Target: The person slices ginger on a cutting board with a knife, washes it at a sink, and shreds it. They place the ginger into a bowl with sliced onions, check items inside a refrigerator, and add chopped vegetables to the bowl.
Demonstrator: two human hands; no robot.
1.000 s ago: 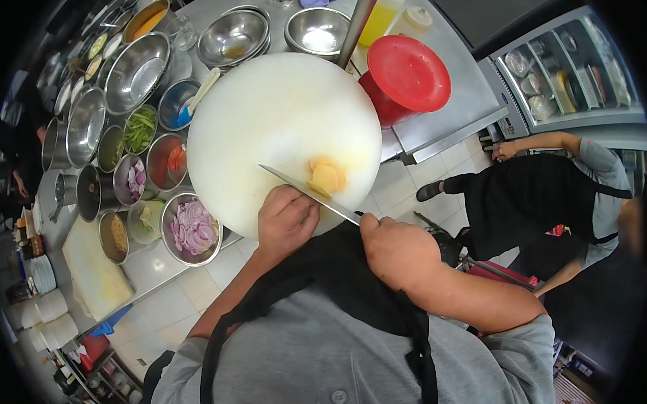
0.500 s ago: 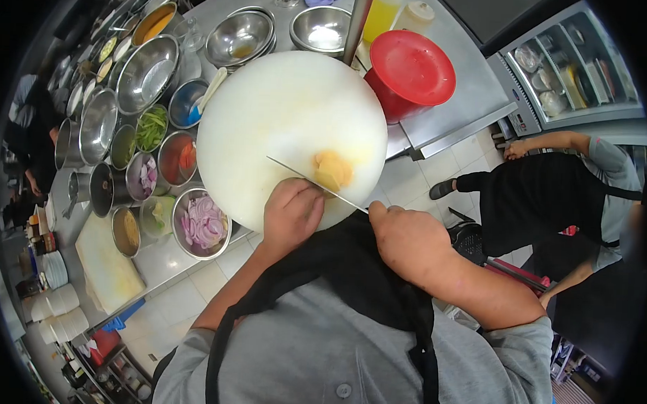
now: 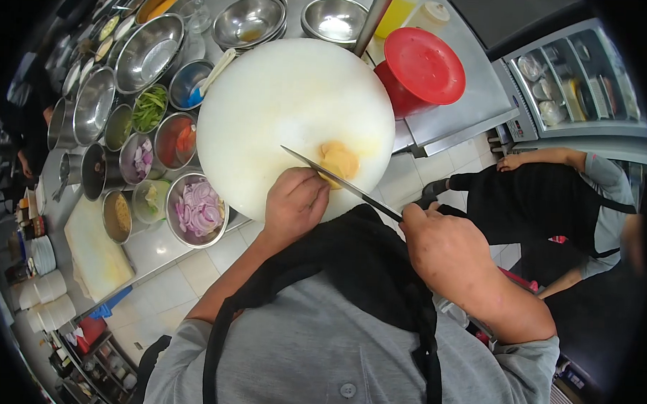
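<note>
My right hand [image 3: 446, 249] is closed around the handle of a kitchen knife [image 3: 338, 181]. Its blade slants up and left over a round white cutting board [image 3: 270, 107]. Just beyond the blade lies a small pile of thin, pale orange-yellow food slices [image 3: 341, 160]; their kind I cannot make out. My left hand [image 3: 297, 205] rests on the near part of the board with its fingers curled against the near side of the blade. Those fingers hold down a pale yellow food piece [image 3: 330, 182], mostly hidden by the hand and the knife.
A red container with a red lid [image 3: 424, 66] stands at the board's right. Along the left are steel bowls, including one of sliced red onion [image 3: 200, 210] and one of green strips [image 3: 150, 109]. A co-worker in a black apron [image 3: 537, 206] stands at the right near a glass-door fridge [image 3: 570, 75].
My right hand has drawn the knife toward the right and nearer my body, showing more of the blade. My left hand stays curled by the food. The whole view has shifted slightly.
</note>
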